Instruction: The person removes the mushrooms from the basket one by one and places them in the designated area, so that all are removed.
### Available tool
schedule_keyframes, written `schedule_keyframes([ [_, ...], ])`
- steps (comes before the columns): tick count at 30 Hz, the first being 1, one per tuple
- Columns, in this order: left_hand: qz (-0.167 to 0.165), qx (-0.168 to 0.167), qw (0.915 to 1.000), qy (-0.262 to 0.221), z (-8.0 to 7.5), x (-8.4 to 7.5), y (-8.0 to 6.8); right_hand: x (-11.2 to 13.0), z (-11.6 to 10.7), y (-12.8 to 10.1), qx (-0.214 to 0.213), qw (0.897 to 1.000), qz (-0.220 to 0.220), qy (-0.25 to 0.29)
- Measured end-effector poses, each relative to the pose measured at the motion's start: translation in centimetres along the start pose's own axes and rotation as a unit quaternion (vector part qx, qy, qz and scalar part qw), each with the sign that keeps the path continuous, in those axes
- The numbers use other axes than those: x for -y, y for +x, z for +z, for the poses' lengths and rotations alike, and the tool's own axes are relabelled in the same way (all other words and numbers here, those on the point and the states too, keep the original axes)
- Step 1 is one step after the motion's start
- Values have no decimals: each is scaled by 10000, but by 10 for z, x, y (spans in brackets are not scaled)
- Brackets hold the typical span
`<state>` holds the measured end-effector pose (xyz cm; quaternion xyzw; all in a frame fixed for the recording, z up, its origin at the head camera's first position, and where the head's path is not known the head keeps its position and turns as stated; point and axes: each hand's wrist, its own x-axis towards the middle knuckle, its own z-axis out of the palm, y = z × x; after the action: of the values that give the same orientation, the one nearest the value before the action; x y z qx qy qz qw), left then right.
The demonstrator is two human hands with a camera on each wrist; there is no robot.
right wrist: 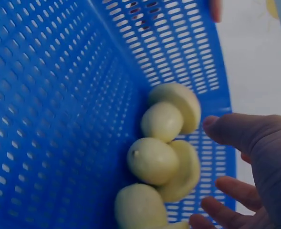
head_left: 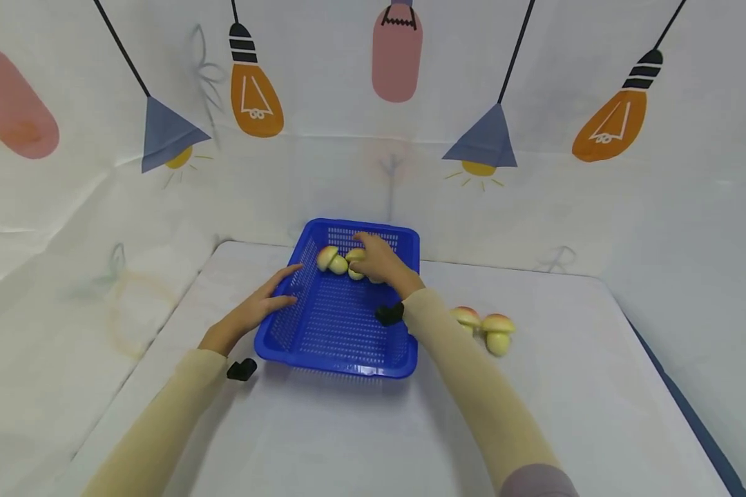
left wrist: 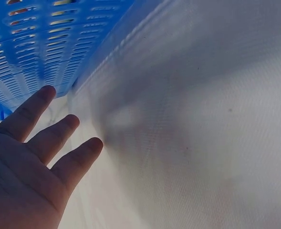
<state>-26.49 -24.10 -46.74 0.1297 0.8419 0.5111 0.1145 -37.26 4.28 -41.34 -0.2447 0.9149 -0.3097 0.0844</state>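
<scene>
Fingers (right wrist: 238, 192) spread, left hand (head_left: 251, 314) and right hand (head_left: 382, 261) empty: mushrooms (head_left: 326, 257) seemingly released at basket's (head_left: 338, 363) twelve o'clock, three-o'clock pair (head_left: 497, 338) likely needs grasping.

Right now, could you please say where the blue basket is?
In the head view, the blue basket stands on the white table, just left of centre; the left hand is at its left side, and two toy mushrooms lie to its right.
</scene>
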Motion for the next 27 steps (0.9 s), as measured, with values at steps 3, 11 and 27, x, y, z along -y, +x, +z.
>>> schedule_keyframes([
  [3, -2, 12, 10000, 27, 1, -1, 2, -5, 5, 5, -185, 9996, 130, -189],
  [11, -160, -99, 9998, 79, 1, -3, 0, -6, 12, 10, -374, 9937, 531, -913],
  [27, -44, -82, 9984, 551, -4, -2, -4, -21, 11, 21, -206, 9976, 419, -513],
])
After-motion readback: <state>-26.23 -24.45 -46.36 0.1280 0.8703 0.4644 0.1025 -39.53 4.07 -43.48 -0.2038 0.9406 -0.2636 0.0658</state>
